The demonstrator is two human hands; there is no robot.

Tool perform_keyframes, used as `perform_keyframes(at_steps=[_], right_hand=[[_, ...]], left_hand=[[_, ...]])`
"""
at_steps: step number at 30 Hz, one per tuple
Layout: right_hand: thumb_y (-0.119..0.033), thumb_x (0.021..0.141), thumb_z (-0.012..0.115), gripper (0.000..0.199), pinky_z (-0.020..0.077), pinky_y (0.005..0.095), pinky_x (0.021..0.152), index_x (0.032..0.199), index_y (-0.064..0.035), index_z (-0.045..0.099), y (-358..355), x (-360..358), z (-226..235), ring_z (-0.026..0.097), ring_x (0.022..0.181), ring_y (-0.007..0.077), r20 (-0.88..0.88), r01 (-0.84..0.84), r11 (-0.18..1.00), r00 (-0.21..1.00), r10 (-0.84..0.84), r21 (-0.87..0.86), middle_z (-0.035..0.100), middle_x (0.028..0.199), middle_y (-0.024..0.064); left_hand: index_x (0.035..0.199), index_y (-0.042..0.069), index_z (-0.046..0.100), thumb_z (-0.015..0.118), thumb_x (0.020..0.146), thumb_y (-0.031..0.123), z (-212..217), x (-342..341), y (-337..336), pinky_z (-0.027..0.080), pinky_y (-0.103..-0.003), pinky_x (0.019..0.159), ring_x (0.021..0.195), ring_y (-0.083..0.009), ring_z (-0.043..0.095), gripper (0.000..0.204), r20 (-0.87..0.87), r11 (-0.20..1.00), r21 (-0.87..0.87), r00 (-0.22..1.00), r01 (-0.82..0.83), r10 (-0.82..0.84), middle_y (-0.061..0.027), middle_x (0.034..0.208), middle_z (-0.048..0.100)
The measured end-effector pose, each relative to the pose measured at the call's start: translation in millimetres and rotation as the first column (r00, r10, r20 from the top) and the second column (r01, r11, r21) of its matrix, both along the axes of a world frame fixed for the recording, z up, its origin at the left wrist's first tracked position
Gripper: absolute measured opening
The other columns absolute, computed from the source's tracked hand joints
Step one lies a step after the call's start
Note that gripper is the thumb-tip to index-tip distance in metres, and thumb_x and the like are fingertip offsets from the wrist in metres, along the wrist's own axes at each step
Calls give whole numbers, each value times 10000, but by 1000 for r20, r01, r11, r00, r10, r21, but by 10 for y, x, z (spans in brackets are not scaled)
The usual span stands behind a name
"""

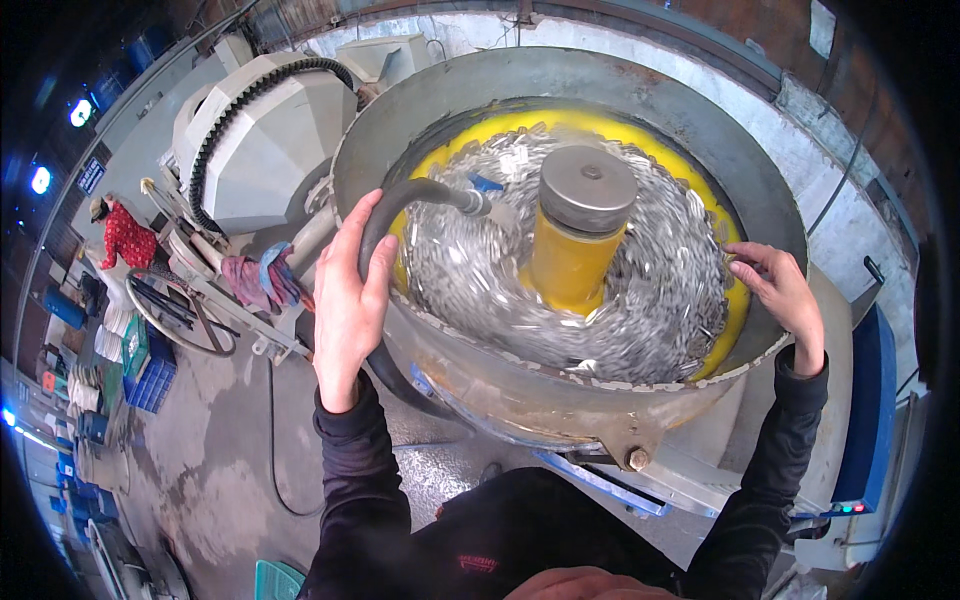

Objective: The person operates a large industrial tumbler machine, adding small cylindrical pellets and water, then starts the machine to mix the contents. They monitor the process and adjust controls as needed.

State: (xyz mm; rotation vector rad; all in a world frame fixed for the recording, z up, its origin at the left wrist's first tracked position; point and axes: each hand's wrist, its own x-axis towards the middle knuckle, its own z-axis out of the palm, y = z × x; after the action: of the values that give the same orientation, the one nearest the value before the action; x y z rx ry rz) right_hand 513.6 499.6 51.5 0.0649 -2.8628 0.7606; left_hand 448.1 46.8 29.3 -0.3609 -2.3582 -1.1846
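Observation:
A big round metal tub with a yellow lining is in front of me. A mass of small silvery pieces, smeared by motion, fills it around a yellow centre post with a grey cap. My left hand is at the tub's left rim, thumb and fingers around a dark hose. The hose's end with a metal fitting lies over the pieces, near a small blue part. Over the right rim reaches my right hand, its fingers bent and close together near the yellow lining. Anything between those fingertips is too small to make out.
A large pale many-sided drum stands at the back left, with cloths hanging beside it. Farther left are a person in red and blue crates. A blue panel stands on the right. Another hose lies on the floor.

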Motion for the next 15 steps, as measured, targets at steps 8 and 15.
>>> perform_keyframes(at_steps=[8,15], right_hand=[[-212,883,666,324,505,346,767,1124,4,661,-9,-6,22,682,871,251,57,14,1000,998,-14,1,700,968,180],[-221,883,666,333,502,349,800,1127,6,659,25,-16,-33,681,915,272,-17,-30,999,999,30,26,698,976,188]], left_hand=[[1345,37,506,539,939,169,-12,5,2,443,-375,959,1128,-319,608,429,-4,1000,-4,1000,-2,2,-226,1191,625],[1348,48,512,555,931,120,0,36,59,468,-284,664,673,-128,541,425,-15,999,31,1000,-15,15,-117,898,652]])
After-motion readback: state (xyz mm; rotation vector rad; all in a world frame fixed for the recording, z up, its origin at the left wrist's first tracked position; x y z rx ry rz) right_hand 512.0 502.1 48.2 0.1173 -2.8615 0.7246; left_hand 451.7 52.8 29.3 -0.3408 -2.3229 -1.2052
